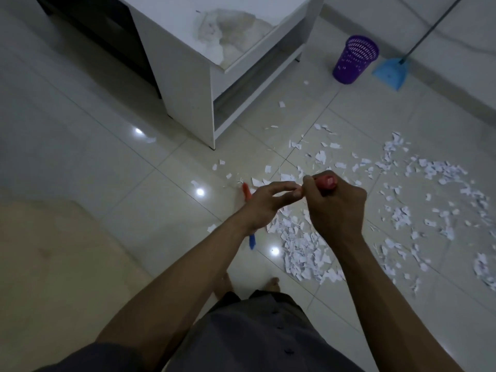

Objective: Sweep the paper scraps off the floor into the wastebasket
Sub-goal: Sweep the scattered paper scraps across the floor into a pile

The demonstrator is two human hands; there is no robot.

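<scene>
White paper scraps (pixel 303 248) lie heaped on the tiled floor just below my hands, and more scraps (pixel 440 173) are scattered to the right. The purple mesh wastebasket (pixel 355 60) stands upright far off at the upper right. My right hand (pixel 335 208) grips the red end of a handle (pixel 328 182), whose lower part is hidden. My left hand (pixel 264 204) is beside it with relaxed fingers, its fingertips reaching towards my right thumb. A thin orange and blue object (pixel 246 190) shows partly behind my left wrist.
A blue dustpan (pixel 390 73) with a long handle leans by the wall next to the wastebasket. A white cabinet (pixel 188 84) stands at the top centre, its leg near the scraps. A beige mat (pixel 53 264) covers the floor at the left. My bare feet (pixel 228 281) are below.
</scene>
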